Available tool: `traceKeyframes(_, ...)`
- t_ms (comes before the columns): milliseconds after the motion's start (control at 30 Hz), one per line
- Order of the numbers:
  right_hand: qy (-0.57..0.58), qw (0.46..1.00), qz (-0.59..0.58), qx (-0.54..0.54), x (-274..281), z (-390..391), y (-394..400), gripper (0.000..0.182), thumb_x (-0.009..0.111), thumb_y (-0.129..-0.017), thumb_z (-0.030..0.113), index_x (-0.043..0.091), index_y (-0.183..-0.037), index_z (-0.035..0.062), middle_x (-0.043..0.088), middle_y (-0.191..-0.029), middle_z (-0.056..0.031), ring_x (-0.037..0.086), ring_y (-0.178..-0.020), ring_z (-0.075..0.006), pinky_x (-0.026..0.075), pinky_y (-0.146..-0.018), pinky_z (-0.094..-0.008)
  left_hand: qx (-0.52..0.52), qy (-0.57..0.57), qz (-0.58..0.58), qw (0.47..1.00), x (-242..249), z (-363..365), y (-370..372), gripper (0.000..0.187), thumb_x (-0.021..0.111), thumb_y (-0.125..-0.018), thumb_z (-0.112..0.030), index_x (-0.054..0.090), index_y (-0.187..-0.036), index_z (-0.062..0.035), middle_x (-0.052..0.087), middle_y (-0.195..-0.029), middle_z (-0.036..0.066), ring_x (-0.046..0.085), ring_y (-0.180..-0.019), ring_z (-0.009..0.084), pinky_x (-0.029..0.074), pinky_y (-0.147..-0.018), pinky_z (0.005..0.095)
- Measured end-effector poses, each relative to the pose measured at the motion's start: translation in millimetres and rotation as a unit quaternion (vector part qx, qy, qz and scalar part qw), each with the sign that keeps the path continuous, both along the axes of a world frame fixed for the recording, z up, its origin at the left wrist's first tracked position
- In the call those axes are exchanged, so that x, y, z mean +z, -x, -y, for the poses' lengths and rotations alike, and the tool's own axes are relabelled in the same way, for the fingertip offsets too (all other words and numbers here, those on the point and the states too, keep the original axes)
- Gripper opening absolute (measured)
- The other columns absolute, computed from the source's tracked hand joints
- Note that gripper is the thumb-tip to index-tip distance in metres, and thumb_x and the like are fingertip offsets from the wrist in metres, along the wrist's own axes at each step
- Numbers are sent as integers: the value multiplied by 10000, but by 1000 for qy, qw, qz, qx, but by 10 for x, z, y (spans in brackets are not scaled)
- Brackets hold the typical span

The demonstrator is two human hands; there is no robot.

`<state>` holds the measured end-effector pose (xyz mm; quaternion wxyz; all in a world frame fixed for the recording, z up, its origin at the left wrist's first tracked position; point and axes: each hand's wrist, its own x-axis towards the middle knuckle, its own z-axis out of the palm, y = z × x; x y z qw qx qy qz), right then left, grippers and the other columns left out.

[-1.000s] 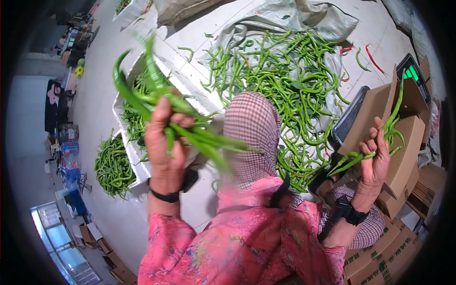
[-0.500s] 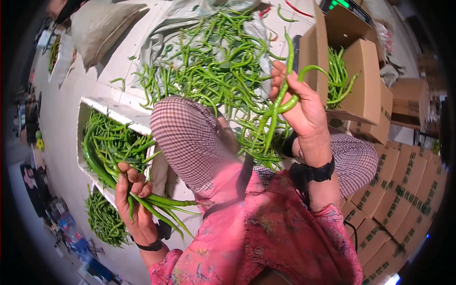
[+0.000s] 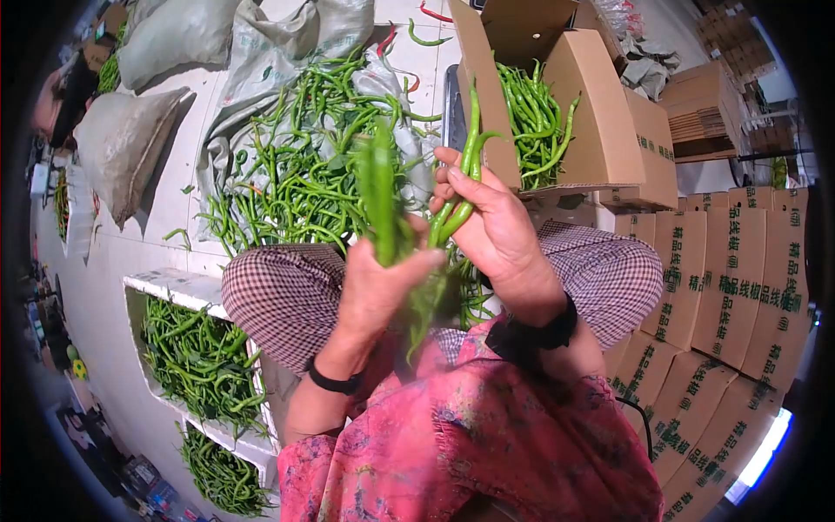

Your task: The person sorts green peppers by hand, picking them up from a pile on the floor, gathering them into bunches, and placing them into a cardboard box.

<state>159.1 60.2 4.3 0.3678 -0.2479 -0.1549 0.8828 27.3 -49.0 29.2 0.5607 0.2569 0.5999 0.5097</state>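
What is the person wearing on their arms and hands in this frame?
Both hands are bare. The left hand has a thin black band at the wrist; the right hand has a wider black wrist strap. Pink floral sleeves cover the arms near the shoulders.

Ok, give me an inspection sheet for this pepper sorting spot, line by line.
Surface: pale floor, peppers heaped on a grey sack.
Job's things: loose green peppers; open cardboard box part filled with peppers.
Clutter: white trough of peppers, stuffed sack, printed cartons.
Hands: left hand grips a bunch; right hand grips several peppers.
Cables: black cord by the sleeve.
Surroundings: flat cardboard stack.
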Motion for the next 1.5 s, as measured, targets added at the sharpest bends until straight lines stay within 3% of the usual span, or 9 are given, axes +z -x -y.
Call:
traceKeyframes(100,-28,997,66,-14,90,31,55,393,565,-934,58,455,-1301,-31,566,-1067,-87,540,-953,-163,450,-878,-326,-1,-3,-40,999,-185,-63,-163,314,759,-781,-167,638,-1025,-11,649,-854,26,598,-708,92,493,-652,243)
traceKeyframes(300,-71,994,26,76,215,-5,17,599,593,-916,63,298,-1430,-23,544,-1155,-108,530,-1089,-202,431,-977,-366,19,-23,215,976,-305,-82,-62,323,687,-832,-117,587,-1125,-24,627,-940,27,608,-787,99,502,-685,241)
traceKeyframes(567,-225,953,197,-54,675,-371,-297,502,585,-940,118,387,-1365,-60,579,-953,-84,553,-791,-107,486,-709,-236,74,-27,284,956,-410,-144,90,294,653,-880,-129,521,-1113,-8,596,-902,101,563,-690,147,509,-585,251)
traceKeyframes(700,-359,891,255,-116,1166,-1057,-826,434,611,-928,130,467,-1290,-62,600,-955,-98,562,-790,-107,497,-684,-226,108,-25,283,953,-290,-113,145,296,633,-885,-127,531,-1135,-7,564,-847,96,552,-636,148,458,-532,241)
traceKeyframes(767,-372,889,255,-85,1252,-1406,-1075,377,605,-937,134,496,-1245,-56,603,-970,-95,572,-790,-91,511,-686,-203,109,-30,304,946,-231,-155,126,292,612,-890,-114,521,-1142,2,550,-824,93,550,-626,144,456,-526,241)
traceKeyframes(867,-295,903,303,-74,1286,-1675,-1308,534,647,-916,183,386,-1349,11,628,-926,-44,596,-672,-90,537,-639,-201,128,-13,333,934,-201,-252,77,292,596,-899,-93,510,-1155,17,555,-836,96,552,-627,142,462,-535,244)
traceKeyframes(1000,-324,879,347,-51,975,-1895,-1577,343,609,-937,132,516,-1214,-46,604,-950,-76,585,-771,-82,521,-669,-187,138,-14,360,923,-198,-444,15,283,593,-900,-71,506,-1160,2,561,-843,102,546,-617,148,476,-516,238)
traceKeyframes(1267,-246,873,419,39,472,-2142,-1665,448,623,-929,177,466,-1277,-58,580,-927,-61,586,-762,-86,527,-669,-195,110,31,109,987,-371,-1120,-331,440,752,-792,-140,546,-1156,-3,627,-983,76,586,-746,128,489,-594,238)
traceKeyframes(1500,-222,856,454,111,319,-2371,-1736,506,608,-938,205,429,-1328,-65,580,-970,-67,586,-833,-96,522,-759,-221,57,96,102,988,-477,-1362,-589,472,762,-765,-96,559,-1163,57,653,-1027,104,652,-886,196,533,-835,325)
